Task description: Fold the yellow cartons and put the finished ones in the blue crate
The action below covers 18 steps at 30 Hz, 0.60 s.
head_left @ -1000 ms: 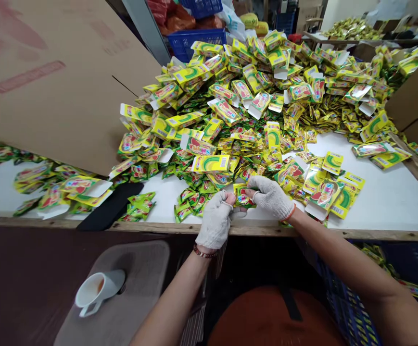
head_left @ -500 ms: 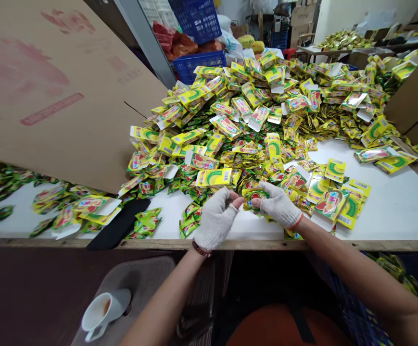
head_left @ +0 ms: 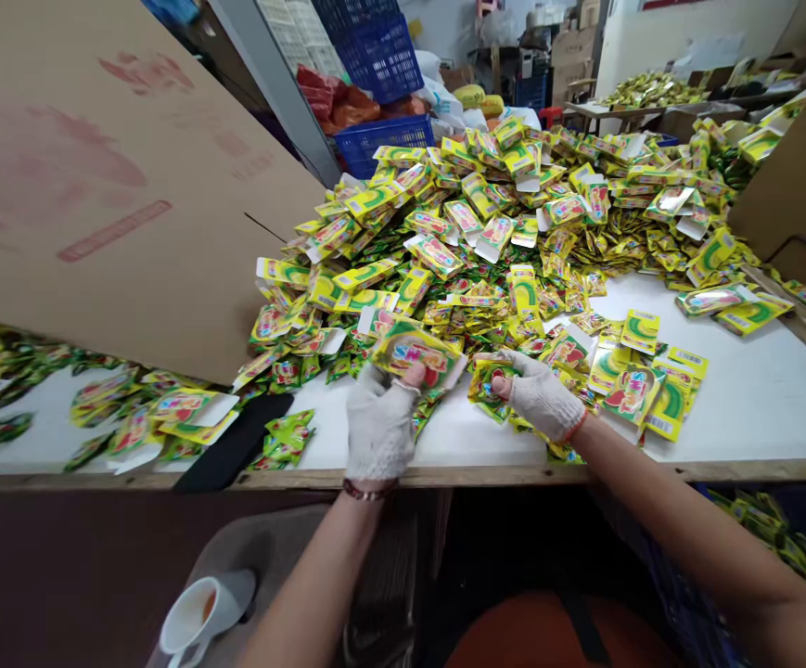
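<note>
My left hand (head_left: 383, 422), in a white knit glove with bare fingertips, is closed on a yellow and green candy box (head_left: 416, 354) with its white end flap facing right. Close by on the right, my right hand (head_left: 536, 394), gloved the same way, pinches small green and yellow candy packets (head_left: 492, 382); how many I cannot tell. A gap separates the box's flap from these packets. Beyond both hands rises a large heap of candy boxes (head_left: 437, 255) and loose packets on the white tabletop (head_left: 468, 445).
A large cardboard sheet (head_left: 117, 204) leans at the left. A black flat strip (head_left: 236, 443) lies across the table's front edge. Below, a white cup (head_left: 200, 612) with some brown liquid stands on a stool (head_left: 270, 547). Several flattened boxes (head_left: 667, 394) lie right of my hands.
My left hand has taken hold of a candy box and turned it face up beside the right hand. The right hand still pinches packets and has barely moved. The view shifted slightly.
</note>
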Available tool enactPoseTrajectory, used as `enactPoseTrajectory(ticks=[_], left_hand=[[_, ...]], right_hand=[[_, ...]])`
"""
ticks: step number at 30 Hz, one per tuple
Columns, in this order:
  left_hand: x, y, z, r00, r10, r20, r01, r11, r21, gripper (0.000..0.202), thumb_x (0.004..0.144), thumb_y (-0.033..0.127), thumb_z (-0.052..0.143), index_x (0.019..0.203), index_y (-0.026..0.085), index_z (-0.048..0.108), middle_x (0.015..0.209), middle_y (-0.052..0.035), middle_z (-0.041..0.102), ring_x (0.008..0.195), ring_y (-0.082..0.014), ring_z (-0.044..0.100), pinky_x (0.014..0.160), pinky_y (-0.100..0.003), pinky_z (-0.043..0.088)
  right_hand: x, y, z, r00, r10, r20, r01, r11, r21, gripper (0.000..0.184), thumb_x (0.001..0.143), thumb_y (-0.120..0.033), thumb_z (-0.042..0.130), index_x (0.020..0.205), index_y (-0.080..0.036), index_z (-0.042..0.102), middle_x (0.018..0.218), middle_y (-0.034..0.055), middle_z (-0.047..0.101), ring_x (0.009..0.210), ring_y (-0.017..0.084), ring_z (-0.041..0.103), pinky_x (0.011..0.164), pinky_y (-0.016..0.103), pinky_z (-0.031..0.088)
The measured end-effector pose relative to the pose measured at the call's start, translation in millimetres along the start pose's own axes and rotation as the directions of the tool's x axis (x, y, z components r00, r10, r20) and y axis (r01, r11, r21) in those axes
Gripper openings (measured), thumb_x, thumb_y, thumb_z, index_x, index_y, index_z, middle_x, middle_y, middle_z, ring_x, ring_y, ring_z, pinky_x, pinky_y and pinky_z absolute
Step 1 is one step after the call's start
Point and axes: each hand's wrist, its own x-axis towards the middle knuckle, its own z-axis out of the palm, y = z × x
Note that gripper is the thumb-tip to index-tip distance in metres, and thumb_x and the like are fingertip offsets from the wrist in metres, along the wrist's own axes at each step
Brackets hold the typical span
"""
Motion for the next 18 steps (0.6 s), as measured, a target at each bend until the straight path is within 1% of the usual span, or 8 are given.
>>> enactPoseTrajectory(ticks=[3, 5, 7, 10, 11, 13, 15, 18], left_hand=[[-27, -8, 11.3, 0.98, -0.156, 0.127, 0.172, 0.976, -0.13, 0.067, 0.071, 0.053, 0.076, 0.123, 0.017, 0.055, 0.109, -0.0123, 0.071, 0.09, -0.0236, 0.07, 0.085, -0.042, 0.056], [-35, -10, 6.7, 0.99, -0.003, 0.142, -0.008, 0.997, 0.077, 0.075, 0.076, 0.057, 0.069, 0.135, 0.017, 0.044, 0.123, -0.0184, 0.064, 0.107, -0.0292, 0.067, 0.093, -0.049, 0.053], [-39, -9, -3.8, 0.962, 0.223, 0.16, -0.266, 0.903, 0.337, 0.088, 0.07, 0.055, 0.075, 0.141, 0.018, 0.038, 0.141, -0.0217, 0.051, 0.132, -0.0362, 0.05, 0.109, -0.056, 0.038], [-41, -5, -15.2, 0.829, 0.345, 0.44, -0.555, 0.594, 0.582, 0.09, 0.059, 0.037, 0.084, 0.139, 0.022, 0.045, 0.149, -0.0165, 0.045, 0.147, -0.0411, 0.024, 0.119, -0.064, 0.006], [-42, -5, -15.8, 0.762, 0.306, 0.571, -0.64, 0.486, 0.595, 0.08, 0.062, 0.029, 0.081, 0.135, 0.023, 0.05, 0.144, -0.0145, 0.051, 0.144, -0.0407, 0.03, 0.119, -0.065, 0.006], [-45, -8, -12.8, 0.647, 0.202, 0.736, -0.756, 0.295, 0.584, 0.058, 0.069, 0.019, 0.07, 0.125, 0.021, 0.057, 0.126, -0.0129, 0.064, 0.125, -0.0361, 0.053, 0.113, -0.06, 0.028], [-50, -14, -7.4, 0.656, 0.15, 0.74, -0.751, 0.236, 0.617, 0.043, 0.071, 0.018, 0.064, 0.114, 0.018, 0.061, 0.108, -0.0124, 0.068, 0.101, -0.0302, 0.064, 0.093, -0.046, 0.048], [-56, -23, -1.5, 0.73, 0.156, 0.666, -0.684, 0.182, 0.707, 0.028, 0.073, 0.026, 0.064, 0.099, 0.017, 0.061, 0.094, -0.0117, 0.067, 0.086, -0.0285, 0.064, 0.075, -0.039, 0.051]], right_hand=[[-9, 2, 5, 0.999, 0.014, 0.035, -0.017, 0.995, 0.101, 0.058, 0.067, -0.053, 0.079, 0.111, -0.018, 0.065, 0.096, 0.0064, 0.072, 0.082, 0.02, 0.068, 0.077, 0.037, 0.057], [-18, 2, 1, 0.999, 0.021, -0.029, -0.022, 0.999, -0.031, 0.055, 0.067, -0.049, 0.08, 0.109, -0.018, 0.066, 0.097, 0.0069, 0.072, 0.084, 0.021, 0.067, 0.077, 0.038, 0.057], [-30, -2, -6, 0.996, 0.034, -0.08, -0.053, 0.969, -0.242, 0.049, 0.068, -0.042, 0.079, 0.108, -0.017, 0.067, 0.101, 0.0075, 0.071, 0.09, 0.023, 0.066, 0.08, 0.038, 0.055], [-47, -13, -13, 0.998, 0.064, -0.004, -0.059, 0.896, -0.439, 0.038, 0.07, -0.035, 0.076, 0.103, -0.017, 0.07, 0.097, 0.0052, 0.071, 0.09, 0.022, 0.065, 0.081, 0.035, 0.053], [-51, -17, -13, 0.996, 0.071, 0.05, -0.039, 0.882, -0.47, 0.034, 0.071, -0.033, 0.074, 0.101, -0.017, 0.071, 0.094, 0.0039, 0.071, 0.088, 0.021, 0.065, 0.08, 0.033, 0.052], [-59, -21, -11, 0.994, 0.069, 0.089, -0.014, 0.862, -0.506, 0.028, 0.073, -0.031, 0.072, 0.098, -0.019, 0.071, 0.089, 0.0018, 0.07, 0.082, 0.019, 0.064, 0.077, 0.031, 0.051], [-64, -20, -9, 0.999, 0.053, -0.001, -0.045, 0.851, -0.524, 0.027, 0.077, -0.034, 0.069, 0.099, -0.02, 0.07, 0.085, 0.0017, 0.069, 0.076, 0.018, 0.063, 0.071, 0.029, 0.05], [-69, -12, -10, 0.985, -0.001, -0.173, -0.094, 0.838, -0.538, 0.03, 0.081, -0.042, 0.066, 0.101, -0.02, 0.067, 0.081, 0.0028, 0.067, 0.072, 0.019, 0.062, 0.066, 0.029, 0.048]])
